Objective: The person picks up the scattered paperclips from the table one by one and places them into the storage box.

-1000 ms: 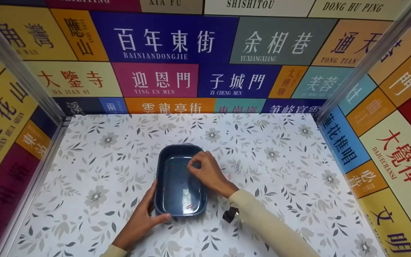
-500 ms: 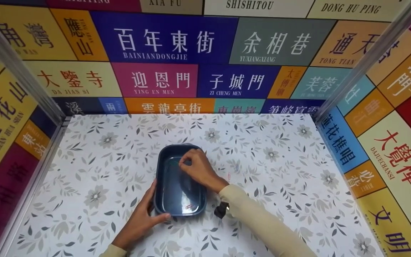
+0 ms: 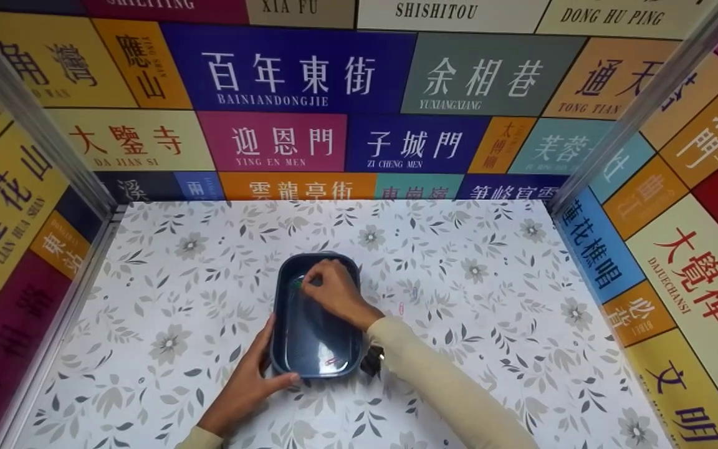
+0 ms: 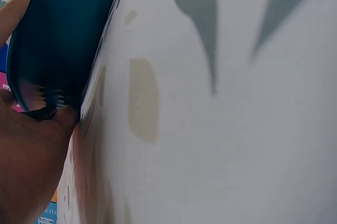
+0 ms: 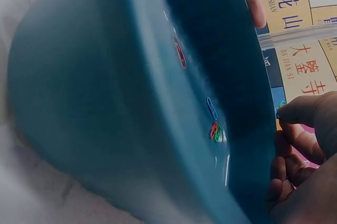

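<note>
A dark blue rectangular dish (image 3: 306, 324) sits mid-table. My left hand (image 3: 244, 380) grips its near left corner, thumb over the near rim and fingers along the left side. My right hand (image 3: 334, 290) is over the dish's far part, thumb and forefinger pinching a green paper clip (image 5: 283, 105). Inside the dish, the right wrist view shows a red paper clip (image 5: 180, 52), a blue paper clip (image 5: 211, 108) and a red-and-green pair of paper clips (image 5: 215, 131) close together.
Right of the dish, a pinkish-red paper clip (image 3: 401, 308) and a bluish paper clip (image 3: 415, 292) lie on the flower-patterned tabletop (image 3: 477, 374). Panels with coloured signs (image 3: 296, 68) stand behind and at both sides.
My right hand has moved left across the dish, from its right rim toward the far left part. The left hand and the dish have stayed put.
</note>
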Available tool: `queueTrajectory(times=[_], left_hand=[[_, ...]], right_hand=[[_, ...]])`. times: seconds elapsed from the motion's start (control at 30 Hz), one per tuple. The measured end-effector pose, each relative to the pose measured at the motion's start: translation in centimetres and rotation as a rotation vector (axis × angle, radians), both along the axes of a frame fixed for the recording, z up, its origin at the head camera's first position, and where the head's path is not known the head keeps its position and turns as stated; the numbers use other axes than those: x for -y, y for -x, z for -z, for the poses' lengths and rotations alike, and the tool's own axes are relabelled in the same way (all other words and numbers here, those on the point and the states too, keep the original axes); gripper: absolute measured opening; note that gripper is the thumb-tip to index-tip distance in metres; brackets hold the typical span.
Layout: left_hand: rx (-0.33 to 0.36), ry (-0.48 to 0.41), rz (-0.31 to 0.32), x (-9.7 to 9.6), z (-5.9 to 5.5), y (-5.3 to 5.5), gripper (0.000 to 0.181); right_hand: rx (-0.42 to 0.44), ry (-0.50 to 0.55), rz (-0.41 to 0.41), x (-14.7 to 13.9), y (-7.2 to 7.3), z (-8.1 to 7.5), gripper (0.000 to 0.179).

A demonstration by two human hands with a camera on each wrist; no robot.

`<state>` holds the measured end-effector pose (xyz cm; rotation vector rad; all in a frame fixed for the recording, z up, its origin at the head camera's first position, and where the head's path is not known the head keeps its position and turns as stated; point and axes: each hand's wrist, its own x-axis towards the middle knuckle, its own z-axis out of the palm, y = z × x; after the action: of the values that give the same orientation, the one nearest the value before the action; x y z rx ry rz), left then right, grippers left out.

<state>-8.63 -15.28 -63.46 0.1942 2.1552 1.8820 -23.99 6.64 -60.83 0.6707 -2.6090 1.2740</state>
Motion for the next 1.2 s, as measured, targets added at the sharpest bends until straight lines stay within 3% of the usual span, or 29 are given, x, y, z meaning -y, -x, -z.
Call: queueTrajectory(times=[0.1,0.47,0.77,1.0,1.2], left_hand=[[0.0,-0.002,-0.004,0.0,0.0,0.0,0.122],[-0.01,-0.001,-0.006,0.1,0.2,0.0,0.123],[-0.013,-0.003,-0.004,0.1,0.1,0.0,0.124],[-0.016,0.044,-0.01,0.0,0.0,0.1,0.123],[-0.024,0.045,-0.011,0.0,-0.2,0.1,0.123]], right_hand=[[-0.003,0.009,-0.003,0.2,0.4,0.9,0.006],[0.095,0.043,-0.04,1.0,0.9,0.6,0.005],[0.123,0.065,-0.063,1.2,1.2,0.5,0.006],[0.181,0.152,-0.138,1.3,0.1,-3.1,0.009],[0.229,0.14,-0.113,1.7,0.2,-3.6,0.01]])
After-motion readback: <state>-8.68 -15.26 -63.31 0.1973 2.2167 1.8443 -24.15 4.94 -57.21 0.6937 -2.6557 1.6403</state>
